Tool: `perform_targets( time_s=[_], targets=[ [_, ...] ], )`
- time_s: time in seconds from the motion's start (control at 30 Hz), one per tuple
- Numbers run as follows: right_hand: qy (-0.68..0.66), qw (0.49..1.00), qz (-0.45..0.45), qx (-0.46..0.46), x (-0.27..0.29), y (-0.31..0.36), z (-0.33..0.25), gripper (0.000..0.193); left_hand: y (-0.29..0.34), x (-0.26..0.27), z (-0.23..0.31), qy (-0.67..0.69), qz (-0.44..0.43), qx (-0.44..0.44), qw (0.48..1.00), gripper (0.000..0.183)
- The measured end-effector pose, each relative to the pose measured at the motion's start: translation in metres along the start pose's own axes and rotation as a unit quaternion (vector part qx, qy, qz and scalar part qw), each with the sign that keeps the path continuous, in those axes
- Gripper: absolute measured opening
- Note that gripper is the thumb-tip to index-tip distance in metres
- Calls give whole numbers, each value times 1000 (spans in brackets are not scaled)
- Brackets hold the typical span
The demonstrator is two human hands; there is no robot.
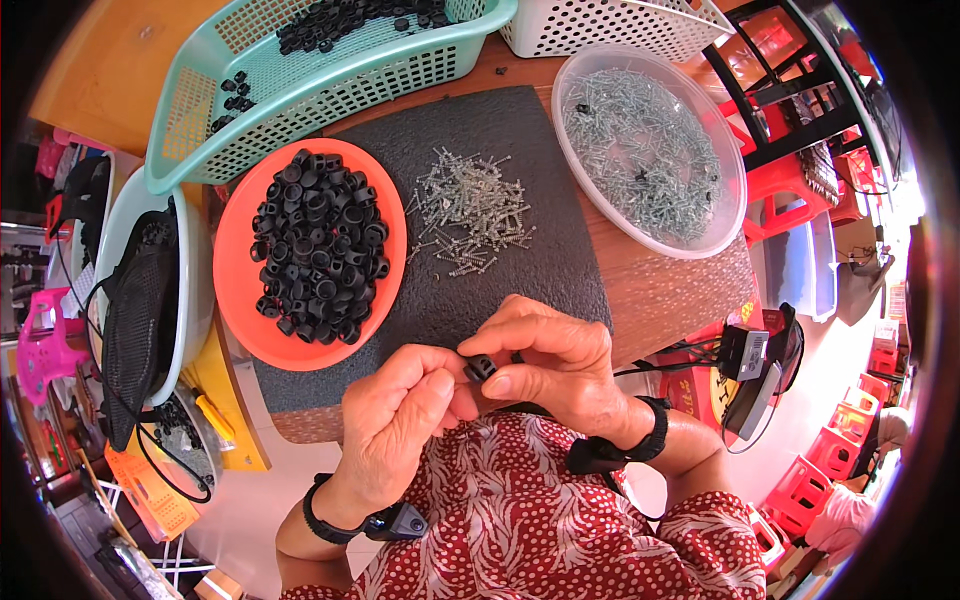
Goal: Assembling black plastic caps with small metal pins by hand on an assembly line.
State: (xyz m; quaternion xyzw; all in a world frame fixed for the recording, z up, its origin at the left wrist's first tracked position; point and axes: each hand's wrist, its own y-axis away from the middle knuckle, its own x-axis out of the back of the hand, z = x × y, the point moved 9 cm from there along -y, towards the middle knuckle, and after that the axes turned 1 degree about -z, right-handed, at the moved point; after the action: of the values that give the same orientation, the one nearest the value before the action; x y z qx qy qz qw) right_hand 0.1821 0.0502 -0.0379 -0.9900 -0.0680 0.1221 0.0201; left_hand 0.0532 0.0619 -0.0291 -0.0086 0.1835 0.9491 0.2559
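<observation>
In front of my body, a small black ring-shaped plastic fitting is pinched between the thumb and forefinger of my right hand. My left hand has its fingers closed right beside the fitting's left end; whatever lies between them is hidden. Both hands are above the near edge of a dark grey mat. On the mat lies a loose heap of silver screws. To its left, an orange plate carries a mound of similar black fittings.
A round clear tub of screws stands at the right. Behind are a turquoise basket with black parts and a white basket. On the left is a pale basin holding a black mesh item. Red stools stand beyond the table.
</observation>
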Motion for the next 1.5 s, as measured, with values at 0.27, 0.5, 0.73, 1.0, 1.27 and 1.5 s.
perform_targets(
  time_s=[0.27,0.5,0.73,1.0,1.27,1.5],
  targets=[
    [30,999,-5,26,-1,-2,-5,28,0,1,3,-31,-7,-10,999,22],
    [-150,982,16,-112,-4,4,17,24,5,10,9,-58,98,-115,987,24],
    [-334,908,30,-251,-16,8,28,28,3,2,45,-271,86,-253,925,35],
    [-418,854,3,-310,-34,12,38,35,-3,7,36,-201,61,-228,951,33],
    [-453,836,3,-310,-44,13,42,34,-5,15,23,-161,58,-216,961,30],
    [-486,813,30,-321,-50,17,47,32,-5,16,18,-118,64,-193,972,27]
  ],
)
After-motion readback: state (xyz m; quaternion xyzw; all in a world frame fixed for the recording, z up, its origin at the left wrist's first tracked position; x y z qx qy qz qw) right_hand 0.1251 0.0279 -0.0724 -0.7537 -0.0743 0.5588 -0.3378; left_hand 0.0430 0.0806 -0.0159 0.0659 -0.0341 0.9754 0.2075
